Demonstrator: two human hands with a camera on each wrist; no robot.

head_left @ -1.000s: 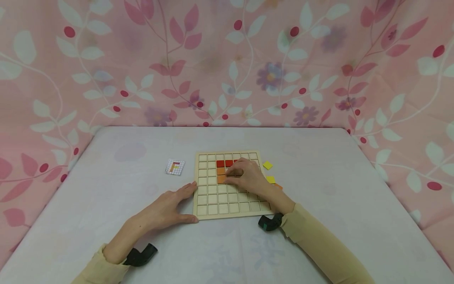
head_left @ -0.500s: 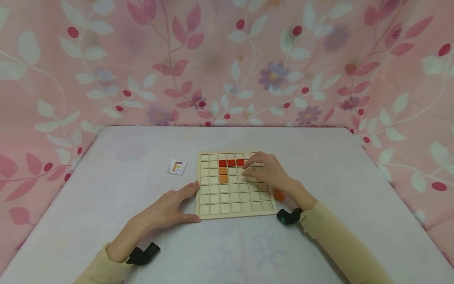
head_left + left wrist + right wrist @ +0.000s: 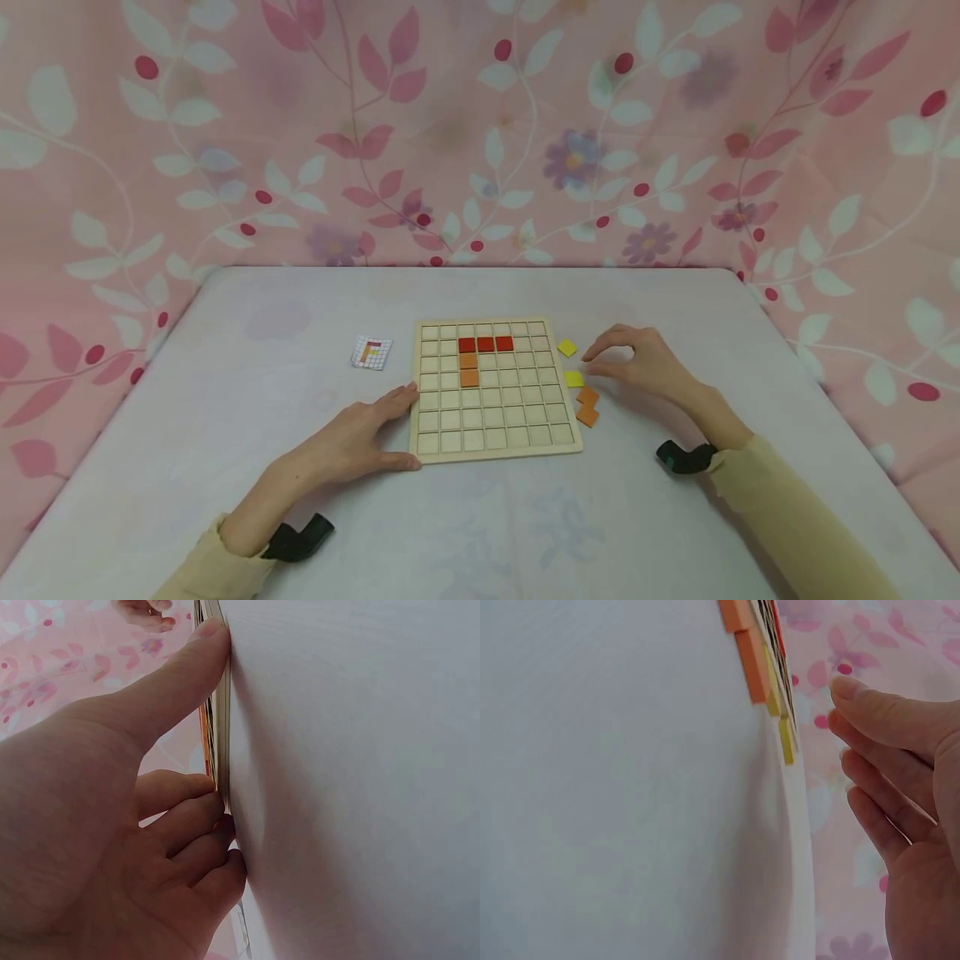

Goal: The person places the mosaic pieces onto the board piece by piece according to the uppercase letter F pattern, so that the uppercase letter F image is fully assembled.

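Observation:
A wooden grid board (image 3: 491,457) holds three red tiles (image 3: 485,344) in a row, with two orange tiles (image 3: 468,369) below the leftmost one. My left hand (image 3: 341,442) touches the board's left edge with thumb and fingertips; the left wrist view shows this hand (image 3: 112,787) against the edge. Right of the board, my right hand (image 3: 648,367) hovers with relaxed fingers, holding nothing, near two yellow tiles (image 3: 567,348). Two loose orange tiles (image 3: 588,415) lie just below those. In the right wrist view the hand (image 3: 907,765) is apart from the yellow tile (image 3: 787,741).
A small pattern card (image 3: 372,352) lies left of the board, showing a coloured figure on a grid. The white-covered table (image 3: 637,533) ends at a pink floral cloth (image 3: 450,125) behind. A black device sits at each wrist.
My right hand has moved from over the board to beyond its right edge, uncovering the third red tile and the loose tiles. My left hand has stayed at the board's edge.

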